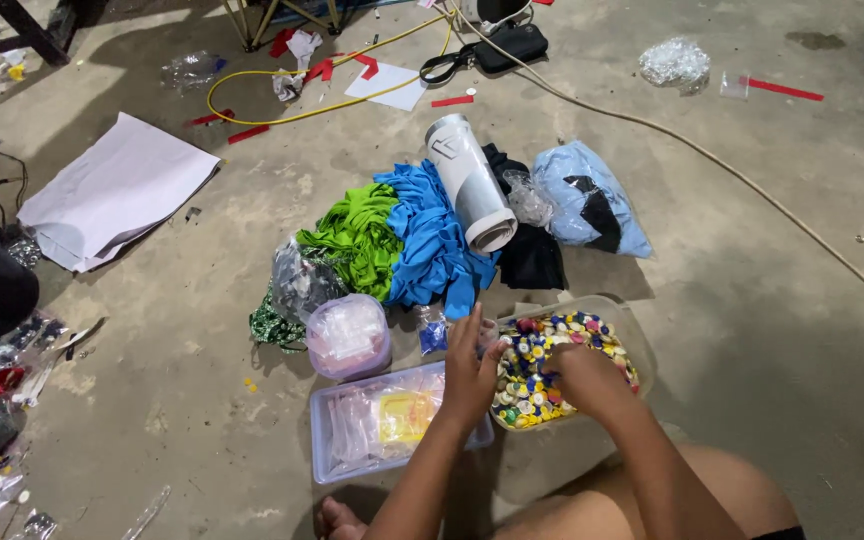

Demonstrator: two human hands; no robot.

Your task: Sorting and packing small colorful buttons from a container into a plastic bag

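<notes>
Risk: clear plastic tub heaped with mixed-colour bottle caps sits on bare concrete floor, just beside shallow clear lidded tray; a nudge at the near rim likely tips caps out. Left hand upright at tub's left edge, fingers straight and together, holding nothing visible. Right hand palm-down, buried in caps; grip hidden, can't tell. Both forearms reach in from bottom edge, above bare knee.
</notes>
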